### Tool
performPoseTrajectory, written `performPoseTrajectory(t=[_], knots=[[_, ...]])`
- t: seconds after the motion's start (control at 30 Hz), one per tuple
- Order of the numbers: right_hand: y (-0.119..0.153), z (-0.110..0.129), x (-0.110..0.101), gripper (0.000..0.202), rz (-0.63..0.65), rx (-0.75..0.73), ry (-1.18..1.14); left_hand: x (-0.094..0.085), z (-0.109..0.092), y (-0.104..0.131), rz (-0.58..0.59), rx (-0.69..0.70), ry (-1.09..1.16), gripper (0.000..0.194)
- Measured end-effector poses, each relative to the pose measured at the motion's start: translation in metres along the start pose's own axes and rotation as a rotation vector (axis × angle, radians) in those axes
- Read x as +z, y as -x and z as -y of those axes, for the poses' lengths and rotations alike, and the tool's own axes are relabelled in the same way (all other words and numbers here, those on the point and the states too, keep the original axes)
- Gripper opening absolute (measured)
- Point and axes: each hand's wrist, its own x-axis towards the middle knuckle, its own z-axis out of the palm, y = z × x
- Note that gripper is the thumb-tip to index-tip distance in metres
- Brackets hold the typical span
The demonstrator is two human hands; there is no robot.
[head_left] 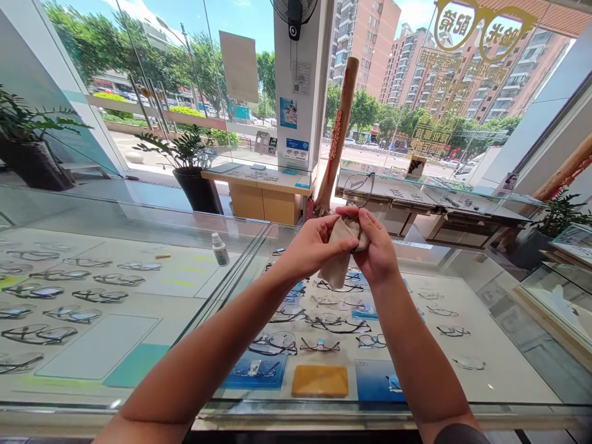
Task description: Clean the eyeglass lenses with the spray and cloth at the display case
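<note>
Both hands are raised together above a glass display case. My left hand pinches a beige cloth, with its thumb laid across the folds and part of the cloth hanging down. My right hand is closed on a pair of dark, thin-framed eyeglasses, whose upper part sticks up above the fingers. The cloth is wrapped around the lower part of the eyeglasses, so that part is hidden. A small white bottle stands upright on the glass top, to the left of the hands.
Inside the glass case lie rows of eyeglasses and an orange case. More eyeglasses lie under the left glass. Beyond are a potted plant, a low cabinet, a wooden post and large windows.
</note>
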Motion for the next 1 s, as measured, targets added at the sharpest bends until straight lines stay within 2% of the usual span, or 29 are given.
performPoseTrajectory(t=[0.1, 0.17, 0.3, 0.43, 0.53, 0.63, 0.77, 0.83, 0.9, 1.0], knots=[[-0.001, 0.000, -0.002, 0.027, -0.003, -0.022, -0.049, -0.003, 0.006, -0.002, 0.044, 0.060, -0.044, 0.050], [-0.001, -0.001, 0.000, 0.026, -0.002, -0.030, -0.074, -0.004, 0.010, -0.003, 0.031, 0.092, -0.085, 0.051], [0.001, -0.003, 0.009, 0.027, -0.024, -0.028, -0.075, 0.000, 0.016, -0.003, -0.060, 0.150, -0.165, 0.046], [0.005, -0.009, 0.020, 0.024, -0.025, -0.038, -0.120, 0.007, 0.017, -0.001, -0.205, 0.192, -0.189, 0.042], [0.006, -0.011, 0.023, 0.025, -0.050, -0.024, -0.131, 0.009, 0.015, -0.001, -0.284, 0.211, -0.214, 0.045], [0.003, -0.008, 0.018, 0.023, -0.054, -0.028, -0.126, 0.003, 0.008, -0.003, -0.200, 0.180, -0.245, 0.051], [-0.001, -0.001, 0.007, 0.021, -0.026, -0.046, -0.159, -0.009, -0.002, -0.005, 0.088, 0.104, -0.172, 0.044], [-0.002, 0.001, 0.004, 0.022, -0.043, -0.045, -0.173, -0.013, -0.004, -0.005, 0.190, 0.062, -0.121, 0.038], [-0.002, 0.001, 0.004, 0.022, -0.062, -0.050, -0.179, -0.014, -0.003, -0.005, 0.207, 0.047, -0.101, 0.037], [0.001, -0.004, 0.010, 0.022, -0.063, -0.068, -0.185, -0.010, 0.002, -0.004, 0.113, 0.105, -0.125, 0.040]])
